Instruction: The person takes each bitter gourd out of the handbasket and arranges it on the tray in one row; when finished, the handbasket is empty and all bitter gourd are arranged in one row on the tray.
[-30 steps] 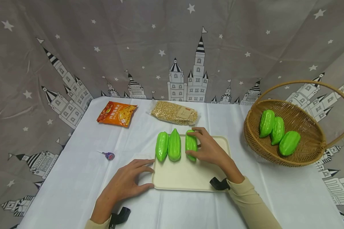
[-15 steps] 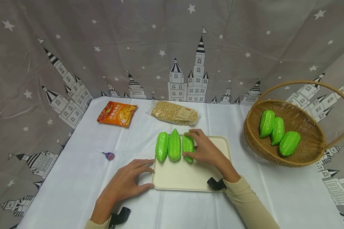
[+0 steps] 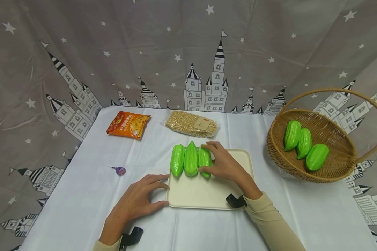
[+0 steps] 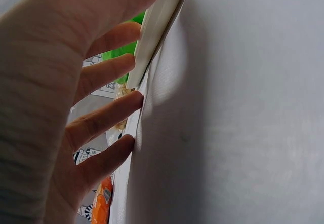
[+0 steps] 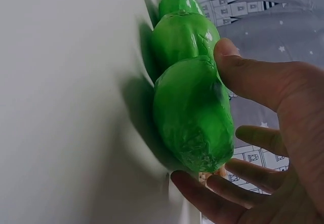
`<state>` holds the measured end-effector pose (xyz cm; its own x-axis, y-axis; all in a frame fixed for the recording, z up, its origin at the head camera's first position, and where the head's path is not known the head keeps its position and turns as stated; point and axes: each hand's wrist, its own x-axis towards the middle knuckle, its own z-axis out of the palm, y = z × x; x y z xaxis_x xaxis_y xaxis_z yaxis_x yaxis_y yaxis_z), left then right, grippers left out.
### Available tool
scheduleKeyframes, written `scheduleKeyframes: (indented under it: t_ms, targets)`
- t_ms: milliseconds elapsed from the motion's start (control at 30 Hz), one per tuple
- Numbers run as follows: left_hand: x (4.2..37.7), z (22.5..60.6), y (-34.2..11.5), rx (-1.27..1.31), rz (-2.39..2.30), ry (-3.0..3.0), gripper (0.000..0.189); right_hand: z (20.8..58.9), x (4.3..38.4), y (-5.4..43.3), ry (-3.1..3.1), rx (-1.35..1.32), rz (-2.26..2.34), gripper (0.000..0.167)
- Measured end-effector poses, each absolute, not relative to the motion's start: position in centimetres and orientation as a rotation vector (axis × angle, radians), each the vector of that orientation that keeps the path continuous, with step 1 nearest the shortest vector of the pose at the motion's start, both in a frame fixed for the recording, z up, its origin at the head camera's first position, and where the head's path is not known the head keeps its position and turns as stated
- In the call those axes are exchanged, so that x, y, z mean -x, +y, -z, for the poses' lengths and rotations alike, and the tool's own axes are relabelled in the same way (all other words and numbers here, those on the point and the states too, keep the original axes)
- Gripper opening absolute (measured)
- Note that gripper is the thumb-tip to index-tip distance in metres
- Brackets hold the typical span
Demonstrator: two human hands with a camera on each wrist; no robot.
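Three shiny green bitter melons lie side by side along the far edge of a cream tray (image 3: 204, 195): a left one (image 3: 177, 160), a middle one (image 3: 191, 159) and a right one (image 3: 205, 161). My right hand (image 3: 224, 162) holds the right bitter melon, thumb on its near part and fingers around its far end and outer side. In the right wrist view, the thumb lies against this bitter melon (image 5: 190, 112), with the other fingers spread beneath. My left hand (image 3: 138, 197) rests at the tray's left edge, fingers spread and fingertips touching or close to the rim (image 4: 159, 26).
A wicker basket (image 3: 276, 160) with a tall handle stands on the right, holding three more bitter melons (image 3: 304, 143). Behind the tray lies a bag of corn kernels (image 3: 183, 123). An orange snack packet (image 3: 128, 124) and a lollipop (image 3: 120, 170) lie on the left.
My right hand has slid the right bitter melon leftward, closing the gap to the middle one. The left hand and the tray have stayed put.
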<state>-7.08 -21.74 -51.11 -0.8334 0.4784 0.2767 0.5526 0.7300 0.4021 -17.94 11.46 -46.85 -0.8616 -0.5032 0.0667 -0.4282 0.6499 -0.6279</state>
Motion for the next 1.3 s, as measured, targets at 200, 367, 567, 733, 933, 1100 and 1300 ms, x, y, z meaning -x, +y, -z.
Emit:
scheduleKeyframes:
  t_ms: [200, 367, 567, 733, 933, 1100, 1300]
  targets:
    - [7.1, 51.0, -21.7, 0.829, 0.729, -2.786, 0.042, 46.7, 17.9, 11.7, 2.755, 0.771, 0.997, 0.084]
    - [7.0, 50.9, -21.7, 0.818, 0.739, -2.804, 0.042, 46.3, 17.8, 12.2, 2.768, 0.731, 0.996, 0.083]
    - [7.0, 50.9, -21.6, 0.811, 0.728, -2.813, 0.042, 45.8, 17.8, 13.7, 2.788, 0.704, 1.059, 0.077]
    - [7.0, 50.9, -21.6, 0.813, 0.73, -2.802, 0.042, 45.2, 17.9, 15.4, 2.838, 0.704, 1.112, 0.07]
    - [7.0, 50.9, -21.6, 0.819, 0.73, -2.794, 0.042, 44.1, 17.8, 17.7, 2.92, 0.667, 1.127, 0.063]
    - [7.0, 51.0, -21.7, 0.826, 0.731, -2.785, 0.042, 43.4, 17.9, 19.8, 3.02, 0.646, 1.129, 0.056]
    - [7.1, 51.0, -21.7, 0.827, 0.734, -2.78, 0.043, 42.1, 17.8, 22.3, 3.12, 0.642, 1.173, 0.049]
